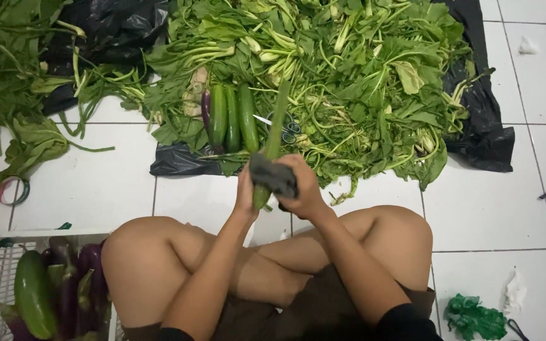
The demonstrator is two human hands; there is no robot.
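We grip one long cucumber upright: left hand closed around its base, right hand clasping a dark cloth around it, above the floor tiles.

Long green cucumber held nearly upright, tilted slightly right at the top, lower end down near the crossed legs, upper end over the greens; dark grey cloth wrapped round its lower part, crumpled, pressed on the cucumber just above its bottom tip
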